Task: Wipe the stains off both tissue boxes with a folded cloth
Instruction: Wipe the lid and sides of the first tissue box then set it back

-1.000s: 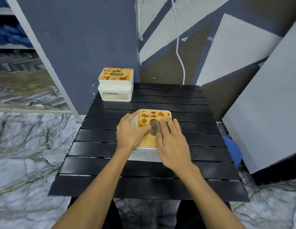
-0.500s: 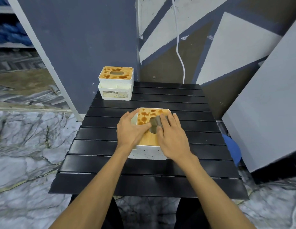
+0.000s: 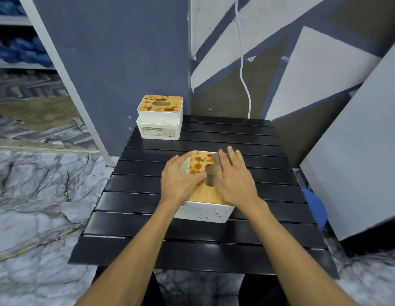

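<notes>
A white tissue box [image 3: 203, 212] with a wooden lid sits mid-table. Brown stains cover the lid's far left part [image 3: 197, 163]; its near half looks clean. My left hand [image 3: 180, 180] rests on the box's left side, fingers spread over the lid, holding it steady. Flat on the lid's far right corner lies my right hand [image 3: 234, 177], pressing a folded grey cloth [image 3: 217, 161] whose edge shows past the fingers. A second white tissue box [image 3: 160, 117], its wooden lid blotched with brown stains, stands at the table's far left corner.
The black slatted table [image 3: 214, 235] stands against a dark blue wall. A grey panel [image 3: 357, 151] leans at the right, with a blue object [image 3: 314, 206] beside it. A white cable [image 3: 244, 69] hangs down the wall. Marble floor lies to the left.
My right hand has slid the cloth forward, from the lid's opening toward its far right corner. The left hand has stayed on the box.
</notes>
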Demonstrator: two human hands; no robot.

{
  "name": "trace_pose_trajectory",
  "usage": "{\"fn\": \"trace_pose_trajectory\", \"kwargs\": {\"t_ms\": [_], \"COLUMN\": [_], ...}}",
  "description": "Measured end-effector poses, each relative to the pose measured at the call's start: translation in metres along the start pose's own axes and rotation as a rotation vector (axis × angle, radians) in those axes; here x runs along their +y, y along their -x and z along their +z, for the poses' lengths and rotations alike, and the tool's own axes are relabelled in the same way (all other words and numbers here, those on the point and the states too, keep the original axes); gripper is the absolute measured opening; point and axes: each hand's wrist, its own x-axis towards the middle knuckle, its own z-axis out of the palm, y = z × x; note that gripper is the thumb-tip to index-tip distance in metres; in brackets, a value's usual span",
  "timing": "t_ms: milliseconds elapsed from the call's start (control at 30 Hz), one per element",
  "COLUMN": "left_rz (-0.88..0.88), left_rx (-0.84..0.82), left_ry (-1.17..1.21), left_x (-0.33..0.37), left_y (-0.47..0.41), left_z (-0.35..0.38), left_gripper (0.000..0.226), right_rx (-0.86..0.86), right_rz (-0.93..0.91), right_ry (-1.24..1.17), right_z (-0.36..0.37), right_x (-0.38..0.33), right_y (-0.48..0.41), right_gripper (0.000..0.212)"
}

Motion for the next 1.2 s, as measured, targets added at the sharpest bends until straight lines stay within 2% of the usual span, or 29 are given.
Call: {"fn": "trace_pose_trajectory", "kwargs": {"t_ms": [133, 233, 333, 467, 567, 733, 833, 900, 967, 1000, 1133, 1200], "left_rz": [0.012, 0.025, 0.024, 0.016, 0.017, 0.037, 0.046, 0.061, 0.093, 0.103, 0.106, 0.049], "left_rx": [0.01, 0.0, -0.012, -0.054, -0.102, -0.319, -0.519, -0.585, -0.535, -0.459, 0.016, 0.162], "left_ry": [0.003, 0.009, 0.007, 0.009, -0.003, -0.066, -0.133, -0.195, -0.251, -0.259, -0.216, -0.14], "left_x": [-0.002, -0.003, -0.001, -0.001, -0.001, 0.004, 0.012, 0.018, 0.02, 0.021, 0.016, 0.009], "left_y": [-0.003, -0.003, -0.004, -0.005, -0.009, -0.029, -0.041, -0.044, -0.043, -0.039, -0.001, 0.018], "left_z": [-0.001, -0.001, -0.001, -0.006, -0.012, -0.03, -0.043, -0.048, -0.048, -0.047, -0.039, -0.032], "left_gripper": [0.072, 0.07, 0.069, 0.071, 0.069, 0.063, 0.064, 0.066, 0.07, 0.073, 0.076, 0.074], "right_rx": [-0.019, 0.005, 0.005, -0.037, -0.073, -0.156, -0.183, -0.169, -0.118, -0.094, 0.025, 0.076], "right_rz": [-0.005, -0.007, -0.063, 0.008, -0.064, -0.186, -0.255, -0.288, -0.284, -0.261, -0.051, 0.023], "right_ry": [0.026, -0.011, 0.015, -0.036, -0.01, -0.124, -0.128, -0.109, -0.092, -0.09, -0.088, -0.083], "right_z": [0.004, 0.003, -0.001, -0.004, -0.008, -0.024, -0.028, -0.029, -0.028, -0.025, -0.008, -0.004], "right_x": [0.003, 0.001, -0.003, 0.002, 0.01, 0.025, 0.03, 0.027, 0.02, 0.017, -0.007, -0.023], "right_y": [-0.016, 0.009, 0.029, 0.012, -0.003, 0.001, 0.012, 0.023, 0.032, 0.035, 0.049, 0.053], "right_gripper": [0.067, 0.058, 0.062, 0.053, 0.055, 0.049, 0.051, 0.054, 0.05, 0.048, 0.047, 0.047]}}
